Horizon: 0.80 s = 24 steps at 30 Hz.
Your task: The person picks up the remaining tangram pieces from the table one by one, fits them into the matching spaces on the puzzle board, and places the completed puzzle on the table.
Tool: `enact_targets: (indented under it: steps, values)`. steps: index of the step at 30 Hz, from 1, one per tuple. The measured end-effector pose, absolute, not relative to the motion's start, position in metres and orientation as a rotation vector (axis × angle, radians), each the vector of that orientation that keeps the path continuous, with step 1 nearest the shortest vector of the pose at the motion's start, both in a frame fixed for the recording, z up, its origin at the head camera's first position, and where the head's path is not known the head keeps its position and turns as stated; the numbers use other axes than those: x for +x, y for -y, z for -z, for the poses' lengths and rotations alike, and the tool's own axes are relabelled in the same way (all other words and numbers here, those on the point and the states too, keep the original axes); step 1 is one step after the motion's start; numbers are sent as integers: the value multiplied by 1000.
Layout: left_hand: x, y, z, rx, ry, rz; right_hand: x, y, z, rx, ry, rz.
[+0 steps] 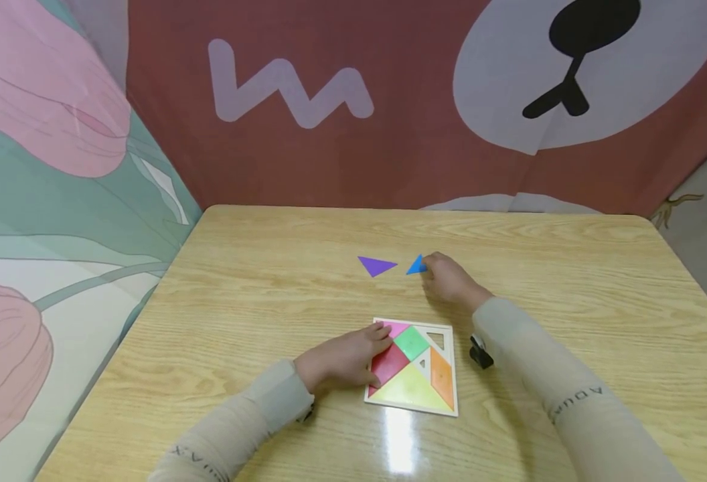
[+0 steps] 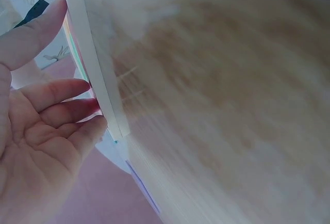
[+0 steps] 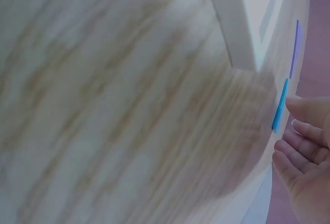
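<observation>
tabletop (image 1: 239, 281): right hand (image 1: 452, 280) touches blue triangle (image 1: 416, 267)

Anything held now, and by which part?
Right hand is at the blue triangle, right end; a hold can't be told. Left hand rests on the puzzle board, left side.

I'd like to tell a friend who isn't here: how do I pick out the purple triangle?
Start at the wooden table and look beyond the square puzzle board, toward the red backdrop. There, the purple triangle lies loose, left of the blue triangle. Unlike that neighbour, which has the right hand at it, it is purple and untouched.
</observation>
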State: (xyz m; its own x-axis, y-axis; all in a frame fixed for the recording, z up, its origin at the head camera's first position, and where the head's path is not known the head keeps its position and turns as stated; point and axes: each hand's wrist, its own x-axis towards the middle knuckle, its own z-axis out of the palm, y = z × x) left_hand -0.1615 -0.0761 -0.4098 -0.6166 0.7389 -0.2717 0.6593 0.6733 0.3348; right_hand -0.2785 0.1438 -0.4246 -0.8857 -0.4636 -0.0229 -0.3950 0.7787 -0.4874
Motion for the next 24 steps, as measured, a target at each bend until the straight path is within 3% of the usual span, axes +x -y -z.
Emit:
enact_targets:
  steps: [14,24]
  values:
    - [-162,76,410,1100,-2500,-287,-286,-133,430,-937,-2900,593]
    - [-161,77,409,1110,-2499,-293,-286,-129,426,-911,-2936,457]
